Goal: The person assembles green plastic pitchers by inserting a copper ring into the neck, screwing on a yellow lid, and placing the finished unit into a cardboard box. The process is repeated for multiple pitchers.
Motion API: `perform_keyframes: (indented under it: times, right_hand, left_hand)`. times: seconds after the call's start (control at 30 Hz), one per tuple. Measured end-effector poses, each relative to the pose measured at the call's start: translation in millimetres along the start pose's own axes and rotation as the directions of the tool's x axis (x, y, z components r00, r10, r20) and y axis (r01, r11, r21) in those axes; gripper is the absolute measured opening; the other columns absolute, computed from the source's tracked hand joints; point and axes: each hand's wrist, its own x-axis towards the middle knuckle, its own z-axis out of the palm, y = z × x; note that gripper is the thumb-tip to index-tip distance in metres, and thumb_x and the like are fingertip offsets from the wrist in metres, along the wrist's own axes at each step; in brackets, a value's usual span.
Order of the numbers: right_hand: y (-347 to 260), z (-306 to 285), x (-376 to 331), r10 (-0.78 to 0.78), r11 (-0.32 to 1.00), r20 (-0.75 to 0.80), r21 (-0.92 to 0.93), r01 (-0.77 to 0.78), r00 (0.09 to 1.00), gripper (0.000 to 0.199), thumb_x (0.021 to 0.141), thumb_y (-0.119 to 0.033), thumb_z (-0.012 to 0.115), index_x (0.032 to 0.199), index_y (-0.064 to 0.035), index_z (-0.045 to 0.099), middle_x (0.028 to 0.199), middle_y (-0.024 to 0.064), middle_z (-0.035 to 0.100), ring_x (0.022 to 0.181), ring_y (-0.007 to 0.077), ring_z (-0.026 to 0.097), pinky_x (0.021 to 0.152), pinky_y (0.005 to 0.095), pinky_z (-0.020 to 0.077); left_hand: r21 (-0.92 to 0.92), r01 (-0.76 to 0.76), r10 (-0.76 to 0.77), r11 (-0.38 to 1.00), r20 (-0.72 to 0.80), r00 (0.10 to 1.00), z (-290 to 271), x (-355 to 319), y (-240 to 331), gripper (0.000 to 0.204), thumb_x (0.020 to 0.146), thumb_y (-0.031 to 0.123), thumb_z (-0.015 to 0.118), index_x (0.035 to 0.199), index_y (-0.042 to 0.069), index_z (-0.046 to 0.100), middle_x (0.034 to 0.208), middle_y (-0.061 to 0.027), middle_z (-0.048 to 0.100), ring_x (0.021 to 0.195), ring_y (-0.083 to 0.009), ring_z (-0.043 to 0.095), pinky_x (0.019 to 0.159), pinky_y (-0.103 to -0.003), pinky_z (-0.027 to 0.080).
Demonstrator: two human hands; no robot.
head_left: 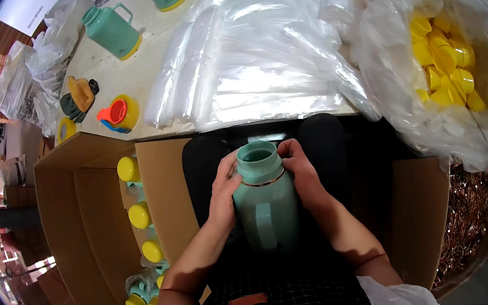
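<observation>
Teal insulated jug (279,200) sits over the person's lap, its round mouth facing up and its handle (265,224) turned toward the wearer (a thin copper-coloured band circles it just below the neck). Both hands grasp it near the top: the left hand (222,196) curls around the neck and shoulder on one side, and the right hand (303,175) grips the opposite side. Whether the jug's base rests on the lap cannot be told. The person wears a dark checked apron (301,291) with a brown patch (248,302).

To the left, a cardboard box (95,204) holds yellow-capped jugs (139,216) in a row along its inner side. Beyond the knees, a pale worktable (157,43) bears a broad stack of clear plastic bags (277,79), another teal jug (113,35) standing toward the left, and, nearer, a bundle of tan and dark gloves (82,95) near a yellow, red and blue round item (120,112) (its kind is hard to tell). At right, a large translucent sack (386,57) contains yellow cups (446,58), and below it copper-coloured rings (468,217) fill a carton (421,218).
</observation>
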Motion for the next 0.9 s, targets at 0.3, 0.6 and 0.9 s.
perform_keyframes:
  times: [0.3,0.6,0.9]
  right_hand:
    - [-1.0,-15.2,37.7,0.284,0.947,0.267,0.072,-0.313,0.921,0.010,0.090,-0.009,0.053,0.099,-0.0098,0.058,0.088,-0.0002,0.057,0.083,0.0096,0.056,0.073,0.0258,0.0481]
    - [-0.1,-27.9,43.9,-0.011,0.989,0.113,0.147,-0.006,0.994,0.021,0.100,-0.024,0.059,0.115,-0.0088,0.056,0.097,-0.0011,0.059,0.090,0.0081,0.056,0.080,0.0233,0.0472]
    - [-138.8,-43.4,-46.4,-0.644,0.694,0.064,-0.369,0.618,0.762,0.072,0.066,-0.016,0.093,0.124,-0.0060,0.051,0.112,0.0059,0.061,0.101,0.0147,0.060,0.089,0.0308,0.0500]
  left_hand:
    - [-0.089,0.339,-0.339,0.937,0.016,0.941,-10.1,32.8,2.5,0.025,0.099,0.015,0.050,0.118,0.005,0.063,0.109,-0.0053,0.065,0.101,-0.0140,0.062,0.091,-0.029,0.049]
    - [-0.093,0.265,-0.268,0.960,-0.020,0.963,7.6,49.3,-5.5,0.021,0.103,0.017,0.051,0.114,0.003,0.062,0.104,-0.0061,0.066,0.093,-0.0144,0.064,0.087,-0.029,0.052]
    - [0.341,-0.130,0.255,0.931,-0.353,0.900,9.3,-5.7,-16.0,0.017,0.103,0.016,0.051,0.113,0.005,0.058,0.100,-0.0018,0.056,0.087,-0.0102,0.049,0.081,-0.026,0.042]
